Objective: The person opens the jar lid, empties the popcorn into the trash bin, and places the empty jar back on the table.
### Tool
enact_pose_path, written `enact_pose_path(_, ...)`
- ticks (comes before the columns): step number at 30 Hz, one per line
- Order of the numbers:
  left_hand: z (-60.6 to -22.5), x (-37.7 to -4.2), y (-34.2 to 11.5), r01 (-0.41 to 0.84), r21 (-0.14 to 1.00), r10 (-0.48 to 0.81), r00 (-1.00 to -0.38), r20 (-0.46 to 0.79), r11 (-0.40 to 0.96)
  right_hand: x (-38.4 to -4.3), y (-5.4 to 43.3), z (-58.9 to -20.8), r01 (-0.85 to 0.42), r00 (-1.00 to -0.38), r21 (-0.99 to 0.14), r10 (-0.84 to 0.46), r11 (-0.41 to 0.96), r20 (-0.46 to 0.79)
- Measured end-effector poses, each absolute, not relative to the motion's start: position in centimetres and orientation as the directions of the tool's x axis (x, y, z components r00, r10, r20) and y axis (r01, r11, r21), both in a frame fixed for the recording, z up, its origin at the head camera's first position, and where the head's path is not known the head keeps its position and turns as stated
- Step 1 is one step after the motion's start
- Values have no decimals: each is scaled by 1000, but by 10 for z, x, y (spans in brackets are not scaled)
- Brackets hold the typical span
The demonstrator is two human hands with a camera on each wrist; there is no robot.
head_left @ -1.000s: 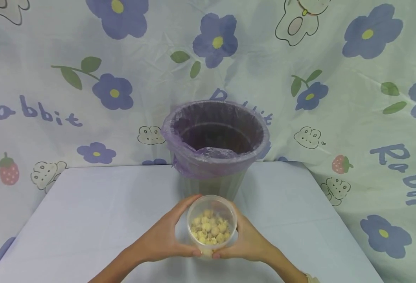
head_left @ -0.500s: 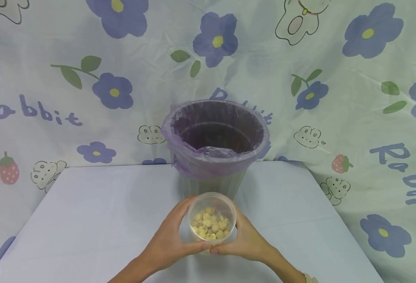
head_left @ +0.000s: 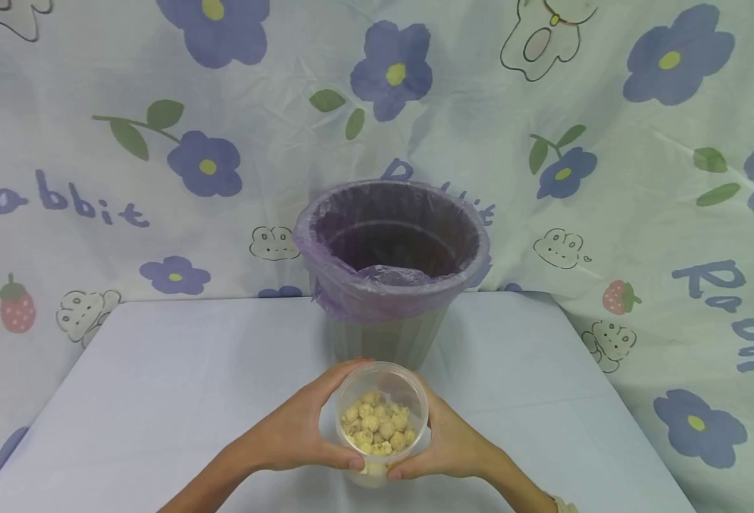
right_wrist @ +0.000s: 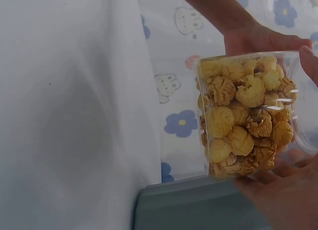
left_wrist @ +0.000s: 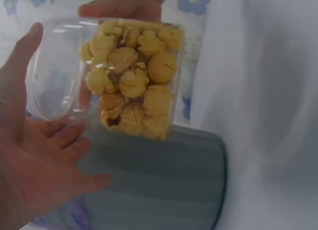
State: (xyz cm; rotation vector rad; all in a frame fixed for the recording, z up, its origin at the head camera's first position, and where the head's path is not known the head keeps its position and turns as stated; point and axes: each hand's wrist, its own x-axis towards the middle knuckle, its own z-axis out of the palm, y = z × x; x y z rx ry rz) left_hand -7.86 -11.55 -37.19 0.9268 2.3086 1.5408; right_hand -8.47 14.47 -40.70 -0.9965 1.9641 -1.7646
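A clear, round plastic tub [head_left: 382, 388] is held between both hands in front of the bin, its open top towards the head camera. Pale caramel popcorn balls [head_left: 377, 424] fill its lower part, and bare clear wall shows above them. My left hand [head_left: 309, 424] grips the tub's left side, thumb on the near side and fingers behind. On the right side my right hand [head_left: 447, 442] grips it the same way. Both wrist views show the popcorn [left_wrist: 131, 81] through the tub's side, with the left hand [left_wrist: 44, 170] and the right hand [right_wrist: 285, 190] around it near the rim.
A grey bin [head_left: 383, 335] lined with a purple plastic bag [head_left: 377, 303] stands behind the tub, at the table's far middle. White cloth covers the table [head_left: 191, 377]. A curtain [head_left: 274, 142] printed with blue flowers and rabbits hangs behind and at both sides.
Both hands tilted and raised the tub slightly, then brought it back a little lower. My left thumb shifted right along its near side, then back left. The bin has stayed put.
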Motion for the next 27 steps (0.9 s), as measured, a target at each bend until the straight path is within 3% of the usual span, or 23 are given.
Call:
enact_pose_path(7, -381, -70, -104, 401, 877, 479, -844, 242, 263, -86, 144, -408, -365, -707, -931, -650, -2, 279)
enact_pose_path(14, -385, -60, -89, 315, 917, 346, -912, 221, 244, -89, 144, -409, -389, -737, -921, -607, 22, 297)
enact_pose_path(17, -382, -63, -94, 321, 915, 396, -894, 208, 244, -88, 145, -409, -368, -730, -930, -622, 7, 284)
enact_pose_path(23, -378, -73, -108, 405, 883, 554, -803, 220, 237, -86, 148, -408, -299, -707, -954, -671, -5, 224)
enact_pose_path(27, -379, -75, -110, 434, 870, 587, -776, 229, 235, -85, 147, -407, -301, -689, -954, -689, -6, 222)
